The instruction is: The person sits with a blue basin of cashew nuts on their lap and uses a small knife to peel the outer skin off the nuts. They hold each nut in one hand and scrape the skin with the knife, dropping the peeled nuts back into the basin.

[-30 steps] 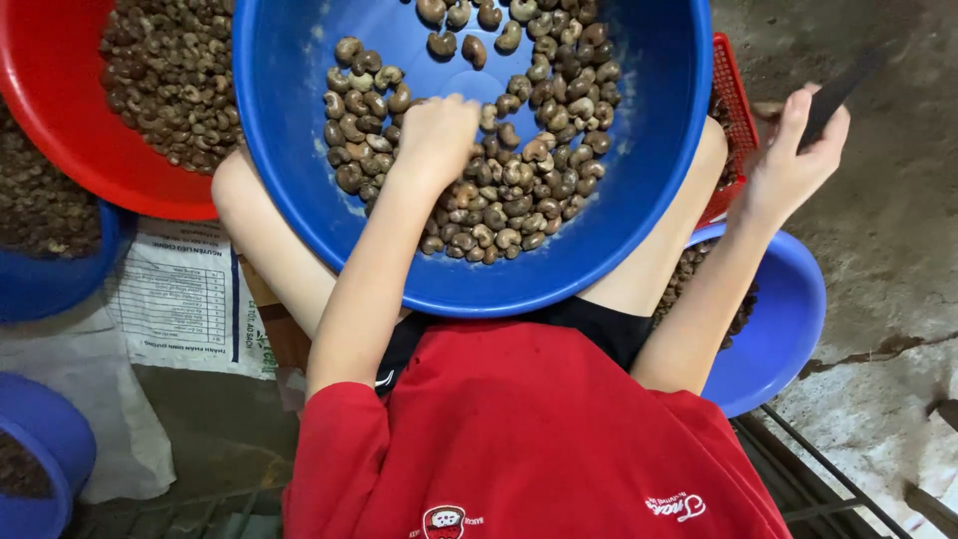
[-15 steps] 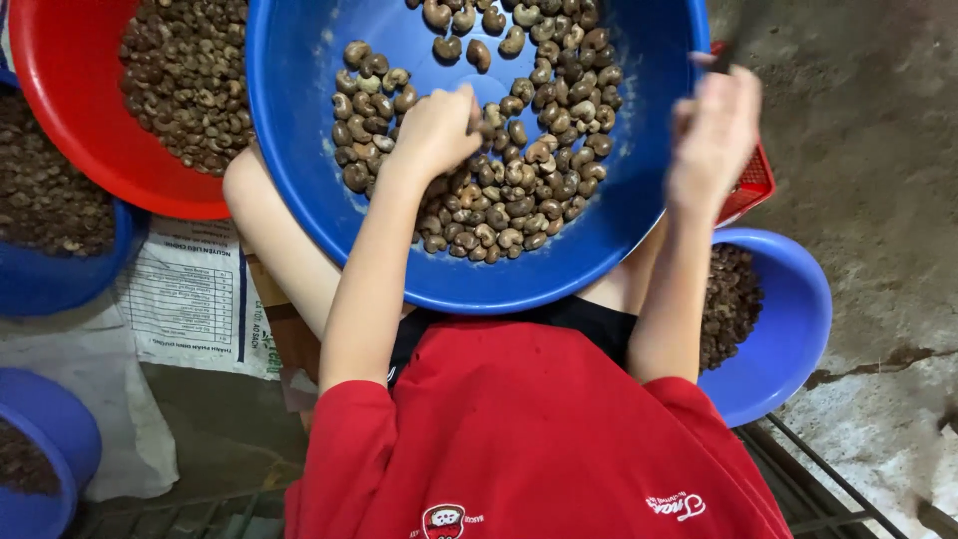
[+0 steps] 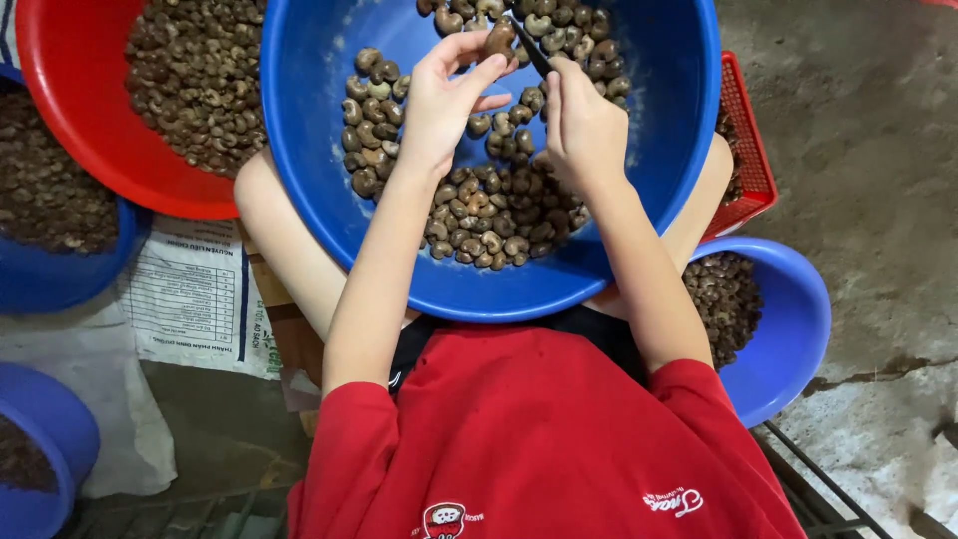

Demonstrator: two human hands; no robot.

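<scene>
Shelling step in hand, judging by the grip: left hand (image 3: 444, 100) pinches one brown cashew nut (image 3: 498, 40) between thumb and fingers above the large blue basin (image 3: 319, 190). Right hand (image 3: 584, 125) is closed around a thin dark blade (image 3: 531, 52), its tip touching the nut. Remaining nuts lie heaped in the basin's lower half. A red basin (image 3: 70, 130) of nuts sits left of the blue basin; a smaller blue bowl (image 3: 798, 329) sits at its lower right. Next move calls for a steady pinch and controlled blade pressure, clear of the fingertips.
</scene>
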